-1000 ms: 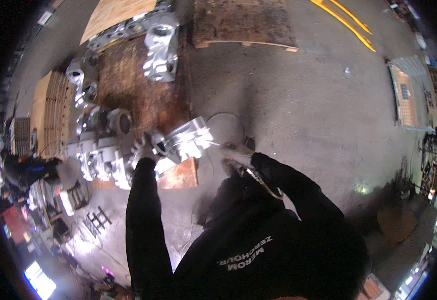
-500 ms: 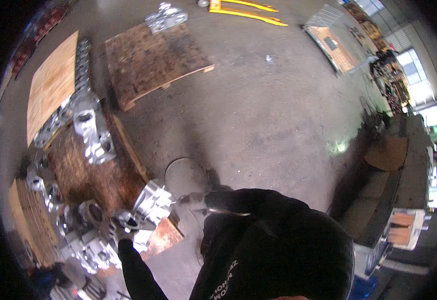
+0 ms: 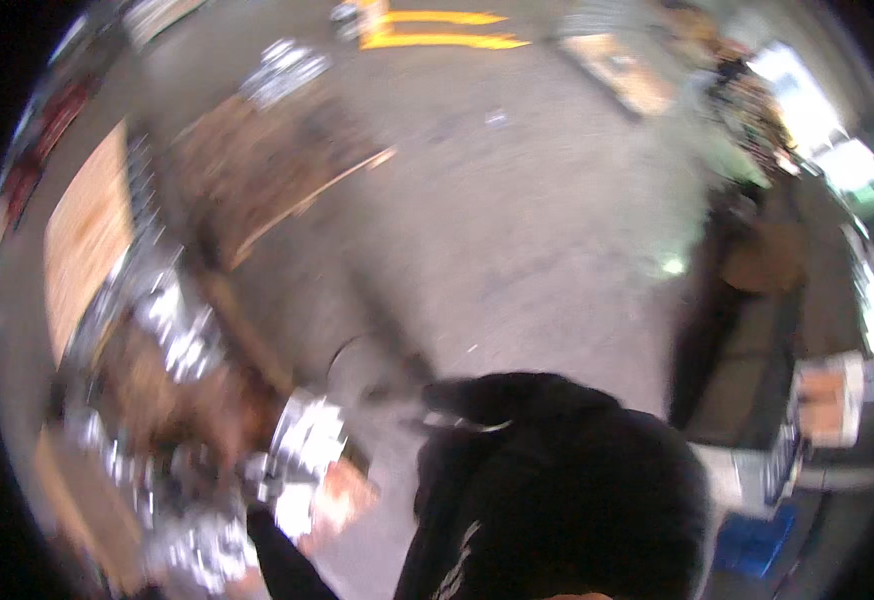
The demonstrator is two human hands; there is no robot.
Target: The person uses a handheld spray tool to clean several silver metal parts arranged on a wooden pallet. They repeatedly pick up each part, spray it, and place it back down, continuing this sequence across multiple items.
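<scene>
My left hand [image 3: 247,487], at the end of a black sleeve, is among shiny metal castings at the near edge of a wooden pallet [image 3: 232,405]. Its fingers are smeared by motion, so whether it grips a part cannot be made out. Right of it stands a bright ribbed metal casting [image 3: 309,436] on the pallet's corner. My right hand [image 3: 394,393] reaches out left from its black sleeve, beyond that casting. It too is blurred. A thin pale curved strip [image 3: 467,425] shows beside the right sleeve; its kind is unclear.
More castings [image 3: 182,325] lie along the pallet's far side, by a light plywood sheet [image 3: 87,240]. Farther off are a brown pallet [image 3: 267,170] bearing shiny metal parts [image 3: 285,72] and a yellow pallet truck [image 3: 447,41]. A dark bench [image 3: 747,350] stands at right.
The whole view has shifted and blurred; the far pallet and pallet truck now sit farther left, and the near castings slightly lower. Both hands remain near the same castings.
</scene>
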